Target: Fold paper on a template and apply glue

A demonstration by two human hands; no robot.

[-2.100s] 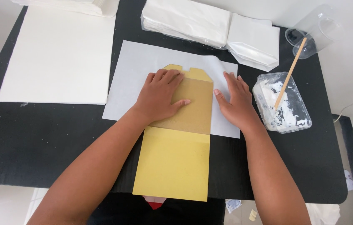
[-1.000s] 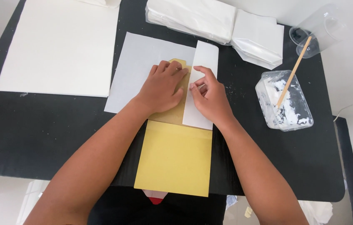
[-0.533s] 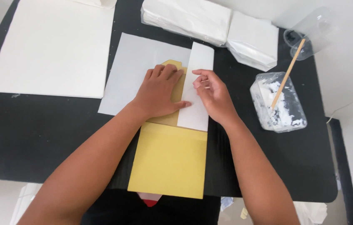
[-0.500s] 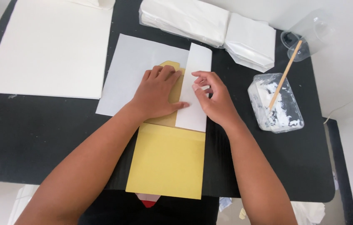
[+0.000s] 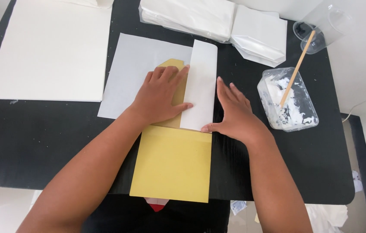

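A yellow cardboard piece (image 5: 172, 166) lies on a white paper sheet (image 5: 137, 69) on the black table (image 5: 40, 133). The sheet's right side is folded over the cardboard as a white flap (image 5: 200, 84). My left hand (image 5: 161, 95) lies flat on the cardboard's upper part, fingers spread, its thumb touching the flap's left edge. My right hand (image 5: 232, 112) rests flat on the table beside the flap's right fold, thumb at the flap's lower corner. Neither hand holds anything.
A large white board (image 5: 49, 49) lies at the far left. Stacks of folded white paper (image 5: 217, 19) sit at the back. A clear tub of white paste (image 5: 288, 105) with a wooden stick (image 5: 297, 64) stands at the right, a clear cup (image 5: 325, 26) behind it.
My right hand folded the sheet's right side over the cardboard, pressed it, then slid off to the flap's right edge. My left hand stayed pressed on the cardboard.
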